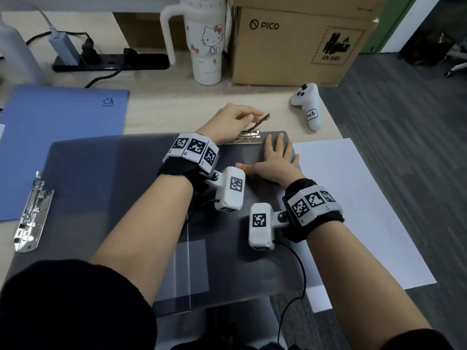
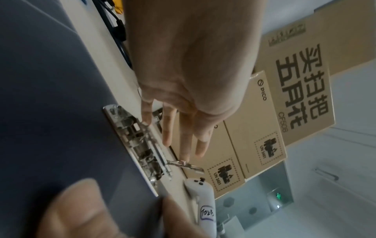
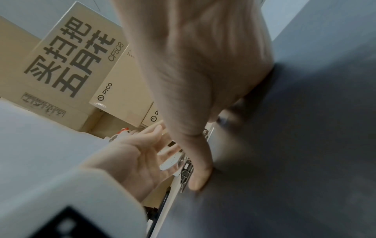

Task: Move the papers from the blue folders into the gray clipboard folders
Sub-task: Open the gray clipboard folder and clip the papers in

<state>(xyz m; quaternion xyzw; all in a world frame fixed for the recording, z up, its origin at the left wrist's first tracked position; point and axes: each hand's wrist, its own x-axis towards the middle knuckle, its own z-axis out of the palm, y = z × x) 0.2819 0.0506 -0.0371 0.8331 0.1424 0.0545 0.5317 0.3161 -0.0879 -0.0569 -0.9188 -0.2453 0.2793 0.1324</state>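
Observation:
An open gray clipboard folder (image 1: 113,198) lies across the desk in front of me. Its metal clip (image 1: 249,137) sits at the top edge of the right half, with the lever (image 1: 261,120) raised. My left hand (image 1: 240,117) reaches over the clip, fingers nearly straight, one fingertip touching the lever (image 2: 186,164). My right hand (image 1: 275,159) lies flat on the gray board just right of the clip, its thumb (image 3: 198,177) pressed on the board. A white paper sheet (image 1: 353,210) lies at the folder's right side. A blue folder (image 1: 63,137) lies at the left.
A loose-looking silver lever clip (image 1: 32,210) lies by the blue folder's lower edge. A white controller (image 1: 309,107), a cartoon-cat tumbler (image 1: 207,41), cardboard boxes (image 1: 298,46) and a black power strip (image 1: 111,62) line the back of the desk. The desk's right edge drops to carpet.

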